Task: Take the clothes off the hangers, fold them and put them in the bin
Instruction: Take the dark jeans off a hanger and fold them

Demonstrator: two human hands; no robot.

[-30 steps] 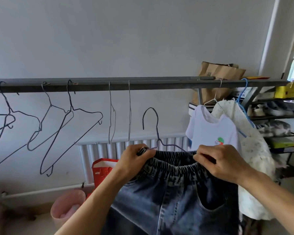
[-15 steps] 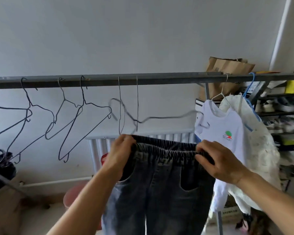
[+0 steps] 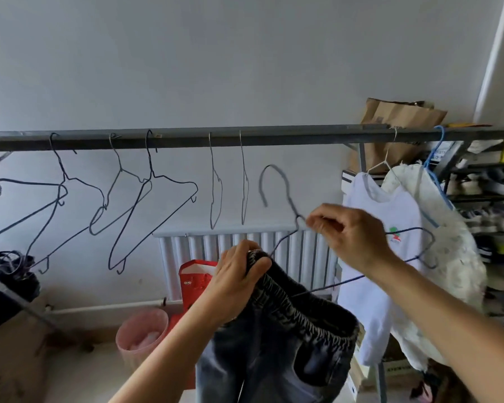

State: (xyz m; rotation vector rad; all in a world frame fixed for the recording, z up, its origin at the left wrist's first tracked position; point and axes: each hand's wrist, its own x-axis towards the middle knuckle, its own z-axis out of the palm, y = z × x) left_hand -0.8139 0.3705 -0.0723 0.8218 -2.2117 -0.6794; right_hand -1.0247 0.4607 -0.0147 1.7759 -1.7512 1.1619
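Dark blue jeans [image 3: 277, 353] with an elastic waistband hang in front of me. My left hand [image 3: 239, 280] grips the waistband at its left end. My right hand [image 3: 349, 234] pinches a dark wire hanger [image 3: 277, 184] at its neck, below the grey rail [image 3: 186, 138]; the hanger's hook is off the rail and its lower bar still passes through the jeans' waist. A white T-shirt [image 3: 376, 257] and a cream fleecy garment [image 3: 454, 257] hang on hangers at the rail's right end.
Several bare wire hangers [image 3: 146, 199] hang along the rail to the left. A white radiator [image 3: 245, 251] stands behind, with a red bag [image 3: 195, 274] and a pink bin [image 3: 141, 335] on the floor below. Cluttered shelves [image 3: 489, 199] stand at right.
My right hand has let go of the waistband and taken the hanger by its neck, lifting it up and right. The jeans' right side has dropped; my left hand still holds the waistband.
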